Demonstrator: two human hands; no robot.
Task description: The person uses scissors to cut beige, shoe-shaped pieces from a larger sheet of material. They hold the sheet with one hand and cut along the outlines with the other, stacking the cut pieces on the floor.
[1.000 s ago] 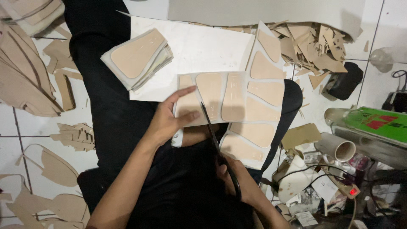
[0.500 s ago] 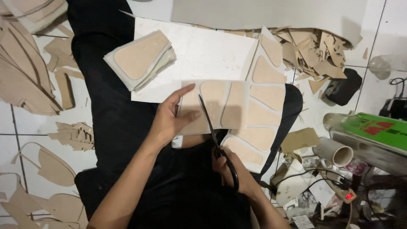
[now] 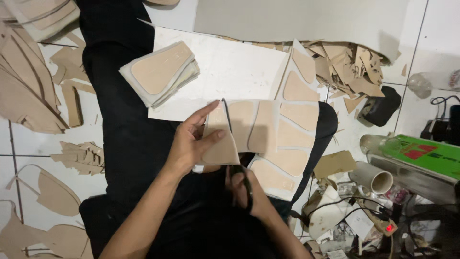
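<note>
Sheet of tan sole-shaped pieces on white backing [image 3: 287, 129], held above the lap and being cut with black-handled scissors [image 3: 238, 158]. The left hand [image 3: 191, 144] pinches the nearest piece [image 3: 219, 144], thumb and fingers clamped on it; the right hand [image 3: 251, 196] is closed through the scissor handles, blades running up the white strip between two shapes. Progress, as judged: the cut reaches almost to the top edge, so this piece is nearly free, while about eight shapes remain joined. A stack of trimmed pieces [image 3: 160, 72] lies on a white board [image 3: 230, 72] beyond. No surface is used; the person sits on a white tiled floor [image 3: 28, 144] strewn with tan offcuts [image 3: 350, 64], near a cardboard tube [image 3: 371, 177], cables and a green box [image 3: 421, 151].
</note>
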